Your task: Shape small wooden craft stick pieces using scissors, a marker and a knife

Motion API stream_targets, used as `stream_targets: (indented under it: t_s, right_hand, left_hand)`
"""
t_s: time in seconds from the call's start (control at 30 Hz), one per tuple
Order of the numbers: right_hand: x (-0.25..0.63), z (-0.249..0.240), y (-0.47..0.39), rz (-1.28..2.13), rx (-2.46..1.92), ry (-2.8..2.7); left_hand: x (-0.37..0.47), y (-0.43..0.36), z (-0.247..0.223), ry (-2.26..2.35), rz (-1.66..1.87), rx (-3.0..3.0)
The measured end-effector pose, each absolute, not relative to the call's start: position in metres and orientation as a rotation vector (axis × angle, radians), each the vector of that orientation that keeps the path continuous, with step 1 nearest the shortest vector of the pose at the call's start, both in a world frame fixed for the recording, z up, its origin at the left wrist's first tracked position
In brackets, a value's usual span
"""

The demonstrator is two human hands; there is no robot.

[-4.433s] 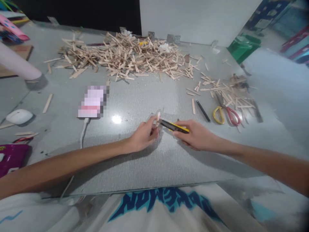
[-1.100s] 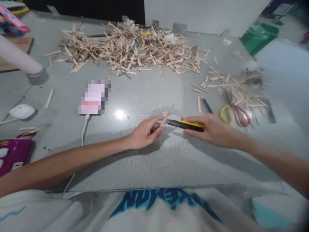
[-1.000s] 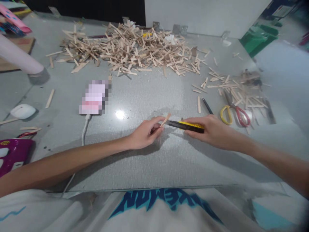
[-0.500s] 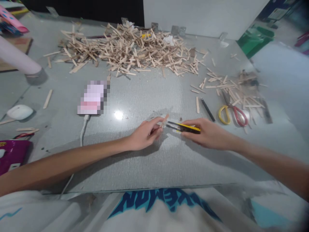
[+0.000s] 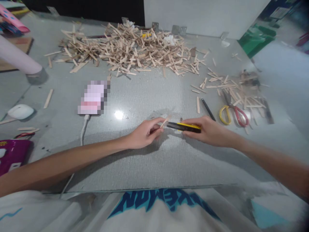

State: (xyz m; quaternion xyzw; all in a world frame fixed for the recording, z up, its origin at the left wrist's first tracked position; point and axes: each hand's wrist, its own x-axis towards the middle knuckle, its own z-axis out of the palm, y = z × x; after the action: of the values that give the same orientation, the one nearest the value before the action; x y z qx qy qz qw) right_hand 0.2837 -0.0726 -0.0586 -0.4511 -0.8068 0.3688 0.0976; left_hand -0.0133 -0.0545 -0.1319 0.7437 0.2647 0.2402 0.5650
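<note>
Near the middle of the table, my left hand [image 5: 146, 133] pinches a short wooden craft stick [image 5: 164, 122] between thumb and fingers. The stick's upper end slants up and to the right and looks blurred. From the right, my right hand [image 5: 207, 130] is wrapped round a black and yellow utility knife [image 5: 184, 126], whose front end points left at the stick. The tip of the knife is at or very close to the stick; whether they touch I cannot tell. Both hands are just above the grey tabletop [image 5: 135, 167].
A big heap of wooden sticks [image 5: 145, 51] spreads along the back. More sticks [image 5: 231, 85] lie at right, near scissors [image 5: 233, 112] and a black pen [image 5: 208, 109]. At left are a blurred-out phone [image 5: 93, 98] on a white cable [image 5: 83, 129], a white mouse [image 5: 21, 111] and a purple device [image 5: 15, 154].
The stick in my left hand has shifted slightly, its upper end now blurred. The front of the knife, which showed two dark prongs, now looks like one piece. Both hands stay nearly in place.
</note>
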Motion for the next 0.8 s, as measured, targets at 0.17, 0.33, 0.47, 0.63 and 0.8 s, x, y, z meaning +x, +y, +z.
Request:
stream_targets:
  t_s: [0.17,0.33,0.47,0.63,0.8]
  right_hand:
    - [0.284,-0.063,-0.083,0.928,-1.295,-2.452]
    - [0.288,-0.070,-0.090,0.642,-1.223,-2.605]
    - [0.284,-0.072,-0.096,0.305,-1.178,-2.755]
    - [0.279,-0.070,-0.101,0.225,-1.187,-2.761]
    - [0.284,-0.074,-0.105,0.286,-1.350,-2.524]
  left_hand:
    - [-0.013,-0.055,-0.131,0.631,0.584,1.769]
    - [-0.013,-0.054,-0.130,0.640,0.552,1.714]
    - [-0.014,-0.053,-0.131,0.634,0.549,1.671]
    - [-0.014,-0.052,-0.132,0.627,0.539,1.678]
    - [-0.013,-0.054,-0.130,0.620,0.580,1.672]
